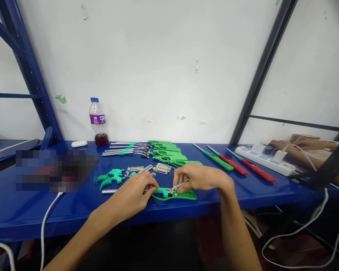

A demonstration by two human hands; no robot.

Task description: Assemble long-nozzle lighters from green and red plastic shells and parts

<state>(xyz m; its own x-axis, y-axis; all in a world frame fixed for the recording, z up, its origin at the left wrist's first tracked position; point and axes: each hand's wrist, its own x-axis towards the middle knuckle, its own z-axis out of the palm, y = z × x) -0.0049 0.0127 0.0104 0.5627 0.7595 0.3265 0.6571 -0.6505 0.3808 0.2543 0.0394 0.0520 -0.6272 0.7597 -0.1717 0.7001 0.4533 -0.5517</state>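
Note:
A green lighter handle half [190,195] lies open near the table's front edge, with a teal trigger [163,192] and thin wires in it. My left hand [135,190] is closed, thumb and fingers pinching the front of this lighter where its metal tube [109,191] runs out to the left. Over the handle's rear, my right hand [199,177] pinches a small clear fuel tank [183,184], tilted. Behind my hands lie loose teal triggers [113,177], several clear fuel tanks [162,168], green handle halves [168,153] and metal tubes with wires [121,151].
To the right lie a green lighter [220,162] and two red lighters [235,166]. A power strip [265,160] sits beyond, near another person's arms [299,145]. A bottle [98,124] and a white case [79,143] stand by the wall. A white cable [46,218] crosses the left edge.

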